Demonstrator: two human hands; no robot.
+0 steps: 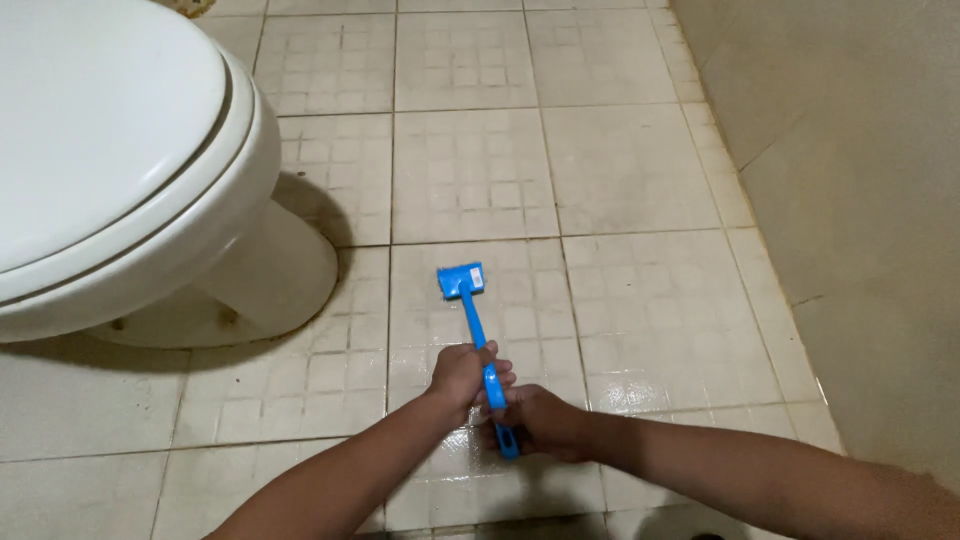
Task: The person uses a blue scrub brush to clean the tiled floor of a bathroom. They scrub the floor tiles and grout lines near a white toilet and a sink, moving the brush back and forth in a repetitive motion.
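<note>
Two hands gripping a blue long-handled scrub brush [478,340] on a tiled bathroom floor [620,170].

The left hand [462,378] is clenched around the middle of the handle; the right hand [537,420] is clenched around the handle's lower end, just behind the left, the two touching. The brush head rests flat on the tiles ahead of the hands, its handle slanting back toward the person. The floor near the hands is wet and glossy. A white toilet [130,190], lid closed, stands to the left; a tiled wall [860,200] rises on the right.
</note>
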